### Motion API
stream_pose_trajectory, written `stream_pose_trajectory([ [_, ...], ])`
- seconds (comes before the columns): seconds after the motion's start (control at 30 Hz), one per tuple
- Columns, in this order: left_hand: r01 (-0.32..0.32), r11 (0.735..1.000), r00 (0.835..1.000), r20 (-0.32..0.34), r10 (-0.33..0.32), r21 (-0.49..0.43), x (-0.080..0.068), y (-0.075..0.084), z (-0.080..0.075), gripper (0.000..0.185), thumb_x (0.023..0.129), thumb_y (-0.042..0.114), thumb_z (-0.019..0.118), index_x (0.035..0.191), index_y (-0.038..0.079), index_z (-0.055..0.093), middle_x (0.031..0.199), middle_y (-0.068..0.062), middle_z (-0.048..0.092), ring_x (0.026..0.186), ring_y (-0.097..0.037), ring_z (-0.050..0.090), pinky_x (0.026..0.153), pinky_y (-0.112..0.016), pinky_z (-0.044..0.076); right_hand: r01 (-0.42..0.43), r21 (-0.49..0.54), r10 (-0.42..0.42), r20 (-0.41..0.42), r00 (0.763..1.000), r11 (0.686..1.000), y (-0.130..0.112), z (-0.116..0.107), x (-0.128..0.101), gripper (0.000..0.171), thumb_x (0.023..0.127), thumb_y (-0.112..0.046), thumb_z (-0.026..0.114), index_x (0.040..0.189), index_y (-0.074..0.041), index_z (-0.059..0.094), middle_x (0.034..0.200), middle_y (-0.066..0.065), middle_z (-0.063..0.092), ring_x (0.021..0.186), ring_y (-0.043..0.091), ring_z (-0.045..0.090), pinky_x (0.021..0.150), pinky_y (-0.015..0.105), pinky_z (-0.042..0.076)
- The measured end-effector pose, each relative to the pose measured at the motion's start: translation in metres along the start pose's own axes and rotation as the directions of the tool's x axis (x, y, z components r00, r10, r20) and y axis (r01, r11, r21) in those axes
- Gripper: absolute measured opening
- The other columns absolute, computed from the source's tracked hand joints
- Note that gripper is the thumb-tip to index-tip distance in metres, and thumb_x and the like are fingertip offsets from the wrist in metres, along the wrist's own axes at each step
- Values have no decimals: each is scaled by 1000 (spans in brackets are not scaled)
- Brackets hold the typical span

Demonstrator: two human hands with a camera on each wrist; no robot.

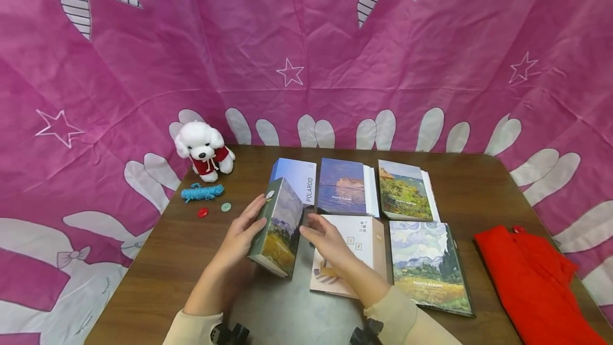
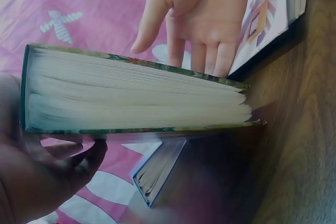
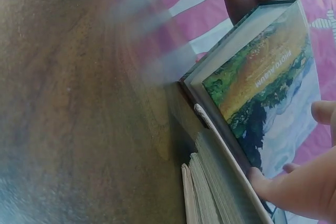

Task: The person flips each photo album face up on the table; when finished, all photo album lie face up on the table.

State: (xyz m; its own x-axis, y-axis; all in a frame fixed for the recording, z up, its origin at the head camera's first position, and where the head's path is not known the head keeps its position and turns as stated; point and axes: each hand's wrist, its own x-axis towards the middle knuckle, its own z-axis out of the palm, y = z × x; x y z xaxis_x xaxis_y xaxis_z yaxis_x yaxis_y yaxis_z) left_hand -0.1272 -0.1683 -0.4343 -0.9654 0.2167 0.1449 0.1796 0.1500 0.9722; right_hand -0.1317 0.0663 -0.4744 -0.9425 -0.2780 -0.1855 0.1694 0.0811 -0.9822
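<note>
Wood tabletop point(image 1: 158, 270): five albums point(image 1: 341, 188) lay beyond and right of left fingers. Left hand point(image 1: 241, 234) gripped green-spined photo album point(image 1: 286, 230), tilted, not yet flat; right hand point(image 1: 332, 244) was at its fore-edge, fingers unclenched.

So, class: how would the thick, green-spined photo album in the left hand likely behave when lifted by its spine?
The thick, green-spined photo album is probably heavyish, given its deep block of pages. Its flat, straight covers suggest stiffness. It might splay open, since its page edges look uneven opposite the spine.
</note>
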Motion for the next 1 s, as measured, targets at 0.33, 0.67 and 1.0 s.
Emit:
stream_pose_trajectory([
  [0.33, 236, 968, 972, -39, -233, 87, -1, -14, -5, 62, 105, 24, 55, 156, -3, 32, 162, -22, 28, 147, -37, 31, 117, -52, 29, -16, -40, 18, 53, 998, 999, -1, -1, -3, 71, 103, -36, 60, 157, -1, 31, 159, 26, 34, 146, 40, 34, 116, 55, 32],
  [0.67, 313, 945, 949, 1, -315, -97, -2, -26, -3, 66, 106, 25, 53, 161, 6, 22, 165, -17, 26, 141, -29, 33, 117, -46, 25, 24, -41, -22, 48, 999, 999, -7, 1, -8, 71, 101, -35, 62, 156, 1, 33, 160, 26, 30, 147, 42, 30, 119, 54, 27],
  [1.0, 344, 937, 938, -51, -342, 60, -10, -40, -1, 68, 104, 28, 56, 157, -2, 28, 158, -26, 34, 145, -38, 32, 121, -55, 19, 35, -140, -23, 83, 996, 990, -4, 1, -13, 60, 102, -40, 59, 149, -4, 48, 156, 26, 38, 146, 45, 31, 117, 59, 27],
])
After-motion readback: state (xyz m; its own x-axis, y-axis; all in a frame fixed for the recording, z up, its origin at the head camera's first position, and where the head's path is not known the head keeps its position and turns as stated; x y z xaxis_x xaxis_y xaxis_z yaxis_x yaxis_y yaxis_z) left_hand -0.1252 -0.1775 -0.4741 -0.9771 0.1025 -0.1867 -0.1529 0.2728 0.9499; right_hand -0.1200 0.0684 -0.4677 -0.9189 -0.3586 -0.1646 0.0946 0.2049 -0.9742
